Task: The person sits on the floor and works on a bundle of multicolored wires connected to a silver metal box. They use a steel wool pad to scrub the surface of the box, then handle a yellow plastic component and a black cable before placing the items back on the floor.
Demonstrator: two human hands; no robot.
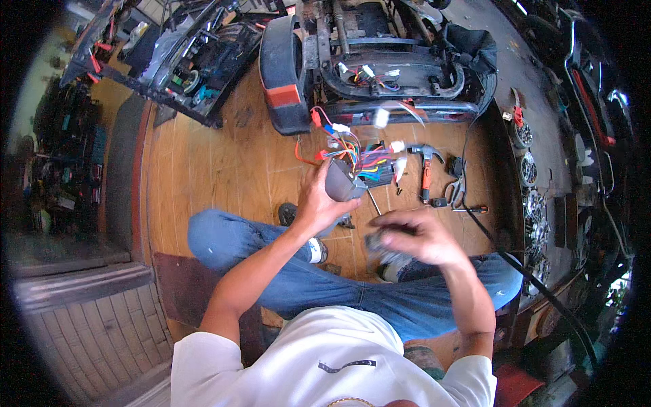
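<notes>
Left hand [319,200] has a solid grasp on a dark grey box [344,183], thumb on the near edge, fingers round the left side, pretty much mid-frame. A bunch of colored wires [349,152] with red, white and blue plugs fans out above it. Right hand [422,237], a bit lower and right of center, is curled over some dark blurry thing [388,252]; too smeared to say what it is, and I can't tell if it's really gripped. A thin metal shaft [374,202] shows between the hands.

Just right of the grey box there's a black finned box [380,175] with its own wires. Further right on the tan tile floor [224,163]: a claw hammer [426,173] with an orange and black handle, scissors [455,191] and a small screwdriver [477,209]. Top middle is a stripped vehicle frame [390,44] with loose connectors, plus a dark panel with an orange reflector [283,96] on its left. More dirty chassis parts [196,81] sit upper left.
</notes>
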